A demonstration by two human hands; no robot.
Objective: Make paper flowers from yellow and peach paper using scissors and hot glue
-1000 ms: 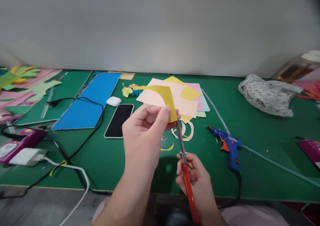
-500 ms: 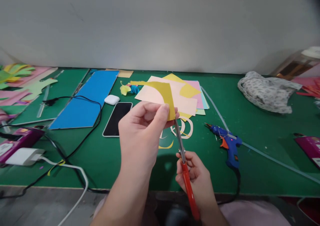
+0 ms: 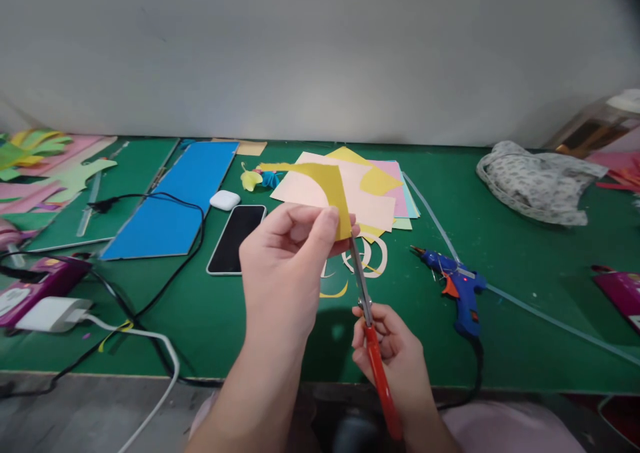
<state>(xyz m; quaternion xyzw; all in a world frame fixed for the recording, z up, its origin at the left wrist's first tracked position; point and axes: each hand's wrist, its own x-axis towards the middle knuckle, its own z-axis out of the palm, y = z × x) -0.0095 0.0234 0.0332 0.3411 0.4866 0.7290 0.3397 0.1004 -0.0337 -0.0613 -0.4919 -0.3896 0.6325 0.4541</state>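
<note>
A yellow paper piece (image 3: 334, 183) with a curved cut-out is pinched between the thumb and fingers of my left hand (image 3: 287, 259), raised over the table. My right hand (image 3: 393, 349) is closed on scissors with red handles (image 3: 383, 379), whose blades point up to the paper's lower right corner. The blades look nearly closed. Behind the hands lies a stack of coloured paper sheets (image 3: 377, 211), pink on top with a yellow scrap on it. Pale paper rings (image 3: 380, 259) and a thin yellow curved strip (image 3: 336, 293) rest on the green table below.
A phone (image 3: 233, 243), white case (image 3: 225, 200), blue board (image 3: 170, 206) and cables lie left. Coloured paper cutouts (image 3: 60, 179) are far left. At right are a blue glue gun (image 3: 463, 289) with a clear glue stick, and a patterned cloth (image 3: 530, 183).
The whole view has shifted very slightly. Both hands, the yellow paper and the scissors keep nearly the same positions.
</note>
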